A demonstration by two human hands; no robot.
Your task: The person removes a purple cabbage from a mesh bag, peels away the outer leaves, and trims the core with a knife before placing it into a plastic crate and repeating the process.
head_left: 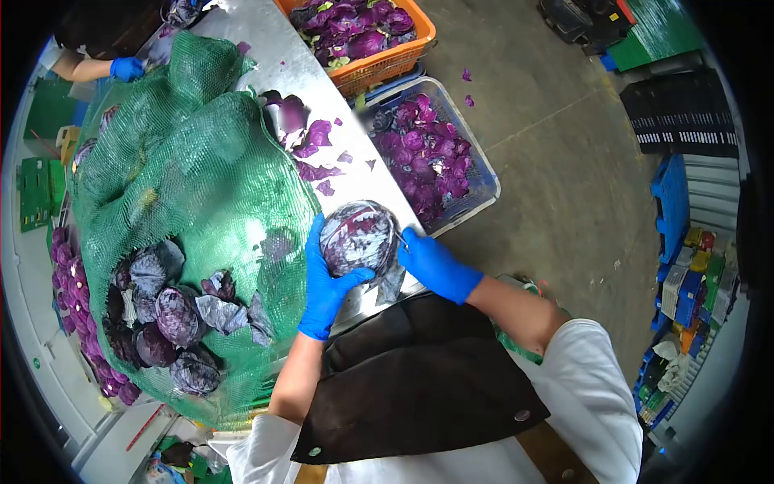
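A round red cabbage point(359, 238) with whitish streaks is at the front end of the metal table point(282, 60). My left hand point(329, 282), in a blue glove, grips its left and near side. At the cabbage's right side, my right hand point(435, 264), also gloved in blue, is closed on a small thin tool point(403, 240), whose shape is mostly hidden. Loose purple leaves point(317, 139) lie on the table beyond the cabbage. To the left, a green mesh sack point(218, 177) lies open, with several cabbages point(179, 315) and loose leaves at its mouth.
A blue-grey crate point(489, 181) of purple leaves stands right of the table, with an orange crate point(427, 34) of leaves behind it. A co-worker's blue-gloved hand point(127, 68) is at the upper left. Blue racks point(671, 210) stand far right. More cabbages point(76, 298) are piled far left.
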